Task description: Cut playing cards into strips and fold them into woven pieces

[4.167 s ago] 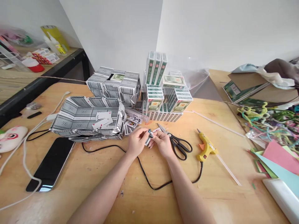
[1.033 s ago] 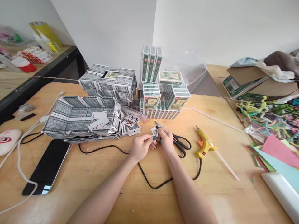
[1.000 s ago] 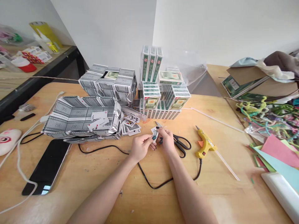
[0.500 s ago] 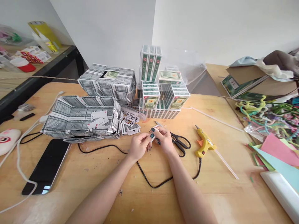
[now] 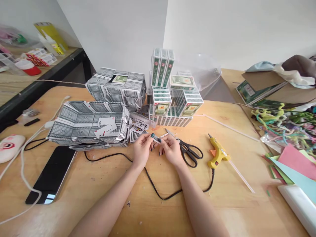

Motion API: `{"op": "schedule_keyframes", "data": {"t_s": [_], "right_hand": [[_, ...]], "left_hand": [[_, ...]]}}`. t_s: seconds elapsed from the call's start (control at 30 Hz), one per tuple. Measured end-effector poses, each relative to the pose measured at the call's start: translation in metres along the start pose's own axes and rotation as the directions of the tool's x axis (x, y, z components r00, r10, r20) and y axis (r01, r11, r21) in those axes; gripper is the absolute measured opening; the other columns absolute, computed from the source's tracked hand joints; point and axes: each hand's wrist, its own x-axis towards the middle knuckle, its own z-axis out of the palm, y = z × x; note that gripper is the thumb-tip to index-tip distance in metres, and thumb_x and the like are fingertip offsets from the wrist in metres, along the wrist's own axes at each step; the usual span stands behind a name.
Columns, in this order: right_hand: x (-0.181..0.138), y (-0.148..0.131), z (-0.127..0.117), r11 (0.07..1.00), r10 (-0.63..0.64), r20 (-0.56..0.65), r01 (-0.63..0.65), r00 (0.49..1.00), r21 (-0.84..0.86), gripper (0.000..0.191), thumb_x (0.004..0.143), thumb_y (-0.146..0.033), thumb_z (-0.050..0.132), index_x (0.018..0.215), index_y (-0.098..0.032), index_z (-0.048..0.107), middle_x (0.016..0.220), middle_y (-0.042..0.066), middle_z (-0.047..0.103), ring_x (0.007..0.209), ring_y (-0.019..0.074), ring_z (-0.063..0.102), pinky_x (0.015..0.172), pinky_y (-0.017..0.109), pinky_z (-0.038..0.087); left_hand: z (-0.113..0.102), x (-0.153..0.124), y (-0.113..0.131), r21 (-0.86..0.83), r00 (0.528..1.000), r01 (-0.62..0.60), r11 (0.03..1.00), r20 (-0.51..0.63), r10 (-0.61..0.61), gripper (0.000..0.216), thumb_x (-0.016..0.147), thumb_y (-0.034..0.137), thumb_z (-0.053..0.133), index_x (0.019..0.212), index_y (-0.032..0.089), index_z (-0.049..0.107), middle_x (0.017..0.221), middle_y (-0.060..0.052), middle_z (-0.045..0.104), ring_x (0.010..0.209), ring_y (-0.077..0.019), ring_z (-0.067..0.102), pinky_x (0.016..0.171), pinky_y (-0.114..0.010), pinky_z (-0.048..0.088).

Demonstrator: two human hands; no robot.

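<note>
My left hand [image 5: 141, 149] and my right hand [image 5: 171, 149] meet over the wooden table [image 5: 153, 210], both pinching a small folded playing card [image 5: 158, 138] between thumbs and fingertips. Loose playing cards [image 5: 138, 127] lie just beyond my left hand. A long block built of folded cards [image 5: 89, 123] sits to the left, a second card block [image 5: 118, 87] behind it. Black scissors [image 5: 189, 151] lie right beside my right hand.
Stacked green card boxes [image 5: 172, 98] stand at the back centre. A yellow glue gun [image 5: 218, 154] with a black cord [image 5: 158, 192] lies to the right. A dark tablet [image 5: 50, 174] and white cable are at the left, coloured paper [image 5: 296, 164] and pipe cleaners at the right.
Both hands have kept working the small card, turning and pressing it; they shifted slightly left and the card now lies flatter between the fingertips. Nothing else on the table moved.
</note>
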Motion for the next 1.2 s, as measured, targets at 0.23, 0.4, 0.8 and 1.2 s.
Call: {"op": "schedule_keyframes", "data": {"t_s": [0.23, 0.4, 0.8, 1.2], "right_hand": [[-0.004, 0.006, 0.004, 0.97, -0.093, 0.01, 0.093, 0.996, -0.223, 0.02, 0.079, -0.038, 0.053, 0.071, -0.02, 0.051, 0.055, -0.001, 0.055, 0.042, 0.0119, 0.052, 0.043, 0.025, 0.041], [-0.004, 0.008, 0.004, 0.974, -0.086, -0.022, 0.079, 0.996, -0.212, 0.02, 0.077, -0.039, 0.055, 0.07, -0.02, 0.054, 0.057, 0.001, 0.059, 0.045, 0.0134, 0.054, 0.045, 0.027, 0.043], [-0.002, -0.003, 0.001, 0.974, -0.056, 0.068, 0.069, 0.996, -0.218, 0.018, 0.078, -0.03, 0.052, 0.077, -0.019, 0.066, 0.058, 0.002, 0.062, 0.051, 0.015, 0.057, 0.049, 0.026, 0.046], [0.002, -0.001, -0.005, 0.996, 0.083, 0.162, -0.088, 0.983, 0.022, 0.025, 0.075, -0.038, 0.057, 0.082, -0.015, 0.066, 0.061, 0.003, 0.064, 0.056, 0.0154, 0.063, 0.052, 0.027, 0.051]], "left_hand": [[0.001, -0.004, -0.001, 0.134, 1.0, 0.018, 0.991, -0.023, -0.015, 0.024, 0.066, 0.036, 0.065, 0.07, 0.014, 0.057, 0.058, 0.002, 0.053, 0.047, -0.0055, 0.041, 0.043, -0.017, 0.032], [0.001, -0.006, 0.003, 0.237, 1.0, -0.019, 0.971, 0.012, 0.016, 0.028, 0.071, 0.038, 0.059, 0.058, 0.015, 0.051, 0.05, 0.004, 0.044, 0.046, -0.0062, 0.037, 0.043, -0.018, 0.032], [-0.002, -0.008, -0.001, 0.352, 0.981, -0.19, 0.916, 0.106, 0.163, 0.021, 0.075, 0.035, 0.055, 0.074, 0.016, 0.062, 0.067, -0.001, 0.054, 0.057, -0.0095, 0.046, 0.053, -0.02, 0.038], [-0.006, 0.0, 0.004, 0.314, 0.961, -0.255, 0.914, 0.185, 0.205, 0.017, 0.072, 0.03, 0.056, 0.074, 0.016, 0.065, 0.071, -0.002, 0.056, 0.066, -0.0123, 0.05, 0.06, -0.022, 0.04]]}}
